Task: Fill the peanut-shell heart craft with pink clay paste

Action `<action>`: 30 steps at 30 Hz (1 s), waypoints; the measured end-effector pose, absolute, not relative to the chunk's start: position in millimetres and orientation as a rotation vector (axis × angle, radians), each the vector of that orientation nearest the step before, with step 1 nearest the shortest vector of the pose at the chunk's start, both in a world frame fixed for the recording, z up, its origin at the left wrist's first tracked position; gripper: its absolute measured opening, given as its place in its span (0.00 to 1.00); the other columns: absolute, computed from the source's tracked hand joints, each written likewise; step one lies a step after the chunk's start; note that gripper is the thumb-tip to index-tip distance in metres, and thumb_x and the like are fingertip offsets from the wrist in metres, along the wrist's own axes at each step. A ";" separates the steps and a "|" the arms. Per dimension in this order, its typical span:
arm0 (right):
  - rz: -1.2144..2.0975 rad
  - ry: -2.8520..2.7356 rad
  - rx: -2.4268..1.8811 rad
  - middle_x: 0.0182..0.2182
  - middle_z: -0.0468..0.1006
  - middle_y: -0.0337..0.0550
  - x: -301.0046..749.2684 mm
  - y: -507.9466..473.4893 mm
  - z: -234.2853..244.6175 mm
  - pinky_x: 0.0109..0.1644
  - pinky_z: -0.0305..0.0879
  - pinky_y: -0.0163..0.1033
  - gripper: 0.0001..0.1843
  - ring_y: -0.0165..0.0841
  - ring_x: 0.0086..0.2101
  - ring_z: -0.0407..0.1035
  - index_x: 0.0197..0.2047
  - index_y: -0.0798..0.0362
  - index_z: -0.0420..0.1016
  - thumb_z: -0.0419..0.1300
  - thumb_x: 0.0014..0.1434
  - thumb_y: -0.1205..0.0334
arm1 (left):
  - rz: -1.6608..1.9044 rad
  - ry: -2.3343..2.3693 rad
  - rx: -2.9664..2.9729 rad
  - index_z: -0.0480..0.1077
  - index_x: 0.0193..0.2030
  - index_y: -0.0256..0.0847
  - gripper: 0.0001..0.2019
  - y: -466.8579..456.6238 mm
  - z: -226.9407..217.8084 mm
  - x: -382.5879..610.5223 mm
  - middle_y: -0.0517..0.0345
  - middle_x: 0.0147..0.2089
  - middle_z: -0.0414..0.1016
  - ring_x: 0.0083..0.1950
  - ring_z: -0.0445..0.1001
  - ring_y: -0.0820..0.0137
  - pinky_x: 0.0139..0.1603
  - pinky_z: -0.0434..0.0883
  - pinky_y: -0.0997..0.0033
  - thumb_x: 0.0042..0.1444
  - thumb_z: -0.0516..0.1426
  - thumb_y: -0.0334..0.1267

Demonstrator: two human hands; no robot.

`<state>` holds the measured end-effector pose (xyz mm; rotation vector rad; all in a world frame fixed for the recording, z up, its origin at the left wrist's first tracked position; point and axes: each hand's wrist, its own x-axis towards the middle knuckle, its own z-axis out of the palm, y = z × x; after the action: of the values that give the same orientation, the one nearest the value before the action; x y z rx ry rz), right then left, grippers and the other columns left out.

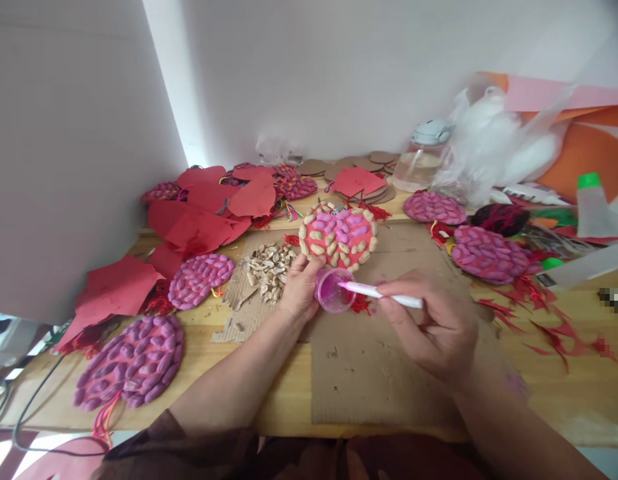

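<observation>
In the head view my left hand [303, 288] is closed around a small clear cup [335, 291] with magenta paint inside. Its fingers also seem to support a red heart-shaped plaque [339, 235] covered in peanuts, just behind the cup. Some upper peanuts are pink; the rest are plain tan. Pinched in my right hand [431, 327] is a white paintbrush [383, 292], its pink tip at the cup's mouth. Under both hands lies flat cardboard [379, 380]. Peanut shells [269, 270] are heaped left of my left hand.
Purple-painted peanut plaques lie left [133, 360] and right [489, 253]. Red heart cutouts [199, 217] are piled at back left. Behind stand a lidded jar [419, 163] and a white plastic bag [493, 140]. Red scraps [559, 333] and a green-capped bottle [591, 200] are at right.
</observation>
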<state>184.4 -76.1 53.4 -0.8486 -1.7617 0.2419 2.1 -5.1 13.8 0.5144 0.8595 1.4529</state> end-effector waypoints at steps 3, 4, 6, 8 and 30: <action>0.274 -1.921 -0.872 0.37 0.82 0.39 178.3 -75.2 50.3 0.42 0.72 0.39 0.10 0.31 0.37 0.75 0.50 0.50 0.78 0.62 0.68 0.71 | 1.456 0.853 0.539 0.75 0.36 0.42 0.22 -6.0 13.9 3.4 0.61 0.36 0.82 0.33 0.78 0.70 0.41 0.77 0.67 0.35 0.77 0.41; 0.267 -1.963 -0.889 0.38 0.82 0.40 176.8 -74.7 48.4 0.44 0.73 0.40 0.11 0.32 0.38 0.76 0.52 0.50 0.78 0.61 0.69 0.70 | 1.456 0.850 0.549 0.75 0.37 0.42 0.23 -6.3 13.6 3.8 0.60 0.37 0.82 0.34 0.78 0.69 0.40 0.77 0.67 0.36 0.77 0.42; 0.218 -2.031 -0.912 0.39 0.82 0.42 174.8 -73.7 43.7 0.45 0.73 0.42 0.12 0.34 0.40 0.76 0.54 0.50 0.77 0.59 0.70 0.69 | 1.460 0.854 0.576 0.76 0.39 0.42 0.23 -7.1 12.5 4.3 0.60 0.38 0.83 0.34 0.78 0.69 0.40 0.76 0.67 0.37 0.77 0.43; 0.149 -2.067 -0.924 0.38 0.82 0.43 173.5 -72.9 39.0 0.45 0.73 0.43 0.12 0.35 0.39 0.76 0.55 0.51 0.77 0.59 0.71 0.69 | 1.466 0.864 0.618 0.77 0.41 0.43 0.23 -8.0 11.1 4.9 0.60 0.40 0.83 0.35 0.79 0.69 0.41 0.76 0.67 0.39 0.76 0.44; 0.243 -2.025 -0.893 0.40 0.83 0.42 169.5 -73.5 33.9 0.44 0.74 0.37 0.11 0.32 0.39 0.77 0.53 0.51 0.79 0.59 0.71 0.69 | 1.432 0.857 0.640 0.79 0.42 0.42 0.20 -13.5 7.1 8.1 0.60 0.40 0.84 0.34 0.77 0.71 0.40 0.74 0.70 0.42 0.76 0.43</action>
<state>169.5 -73.5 33.9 -0.8927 -2.0254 0.2427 8.1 -13.5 7.1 0.6403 0.8573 1.4324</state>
